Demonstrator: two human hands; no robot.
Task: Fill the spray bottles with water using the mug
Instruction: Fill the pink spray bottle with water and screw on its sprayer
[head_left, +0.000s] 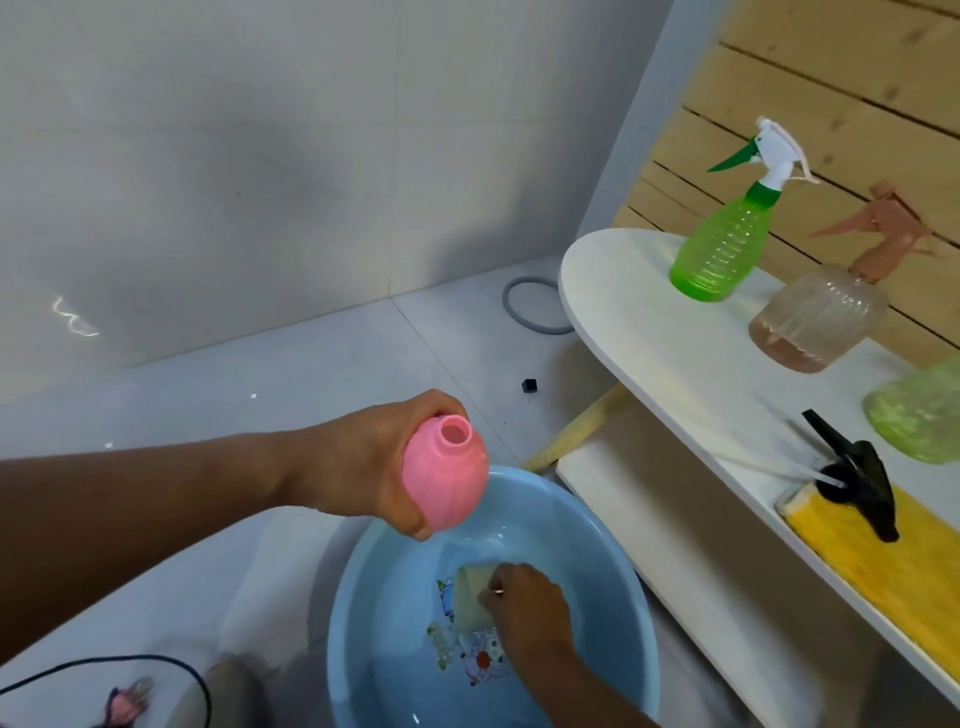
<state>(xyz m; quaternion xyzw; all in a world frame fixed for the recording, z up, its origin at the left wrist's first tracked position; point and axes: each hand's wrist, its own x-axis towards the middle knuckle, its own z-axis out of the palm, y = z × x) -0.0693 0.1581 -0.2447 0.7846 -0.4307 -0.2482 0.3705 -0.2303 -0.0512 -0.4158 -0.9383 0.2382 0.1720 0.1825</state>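
My left hand (363, 462) grips a pink bottle (447, 475) with no spray head, its open neck facing up and toward me, held over the far rim of a blue basin (613, 571) of water. My right hand (524, 608) holds a pale mug (470, 592) tipped on its side, dipped in the basin's water. On the white shelf (649, 332) stand a green spray bottle (719, 244) and a clear brownish spray bottle (821, 317), both with heads on. A black spray head (852, 473) with its tube lies further along the shelf.
A textured green bottle (919, 415) sits at the right edge of the shelf, beside a yellow sponge cloth (893, 577). A grey ring (535, 306) and a small black cube (529, 385) lie on the tiled floor. A black cable (156, 670) curves at bottom left.
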